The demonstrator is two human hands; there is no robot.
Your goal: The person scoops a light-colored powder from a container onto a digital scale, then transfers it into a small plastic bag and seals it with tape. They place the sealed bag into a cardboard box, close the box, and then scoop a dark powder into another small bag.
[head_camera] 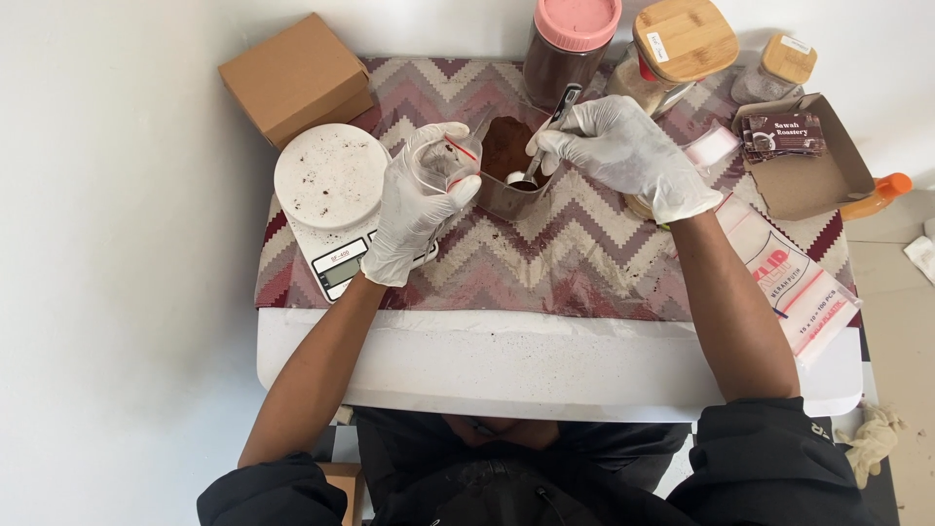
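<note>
1. Gloves cover both hands, white and thin, over a worktop (545, 370) laid with a zigzag cloth (584, 253).
2. The left hand (419, 200) grips a small clear bag (450, 161) with a red seal strip, holding it just left of a metal container (511, 190).
3. The right hand (623, 151) is closed around the handle of a spoon (545, 136), whose bowl dips into the container.
4. The container stands at the middle of the cloth and holds brown powder (504, 146).
5. A white scale (331, 185) sits just left of the left hand, its round plate speckled with dark specks.
6. A cardboard box (297, 78) lies behind the scale, at the worktop's far left corner.
7. A dark jar (570, 49) with a pink lid stands right behind the container.
8. Two jars with wooden lids, one large (672, 49) and one small (779, 68), stand to its right.
9. An open cardboard tray (813, 175) with dark packets lies at the far right, an orange object (881, 193) just beyond it.
10. A stack of clear bags (794, 282) lies under the right forearm, near the worktop's right edge.
</note>
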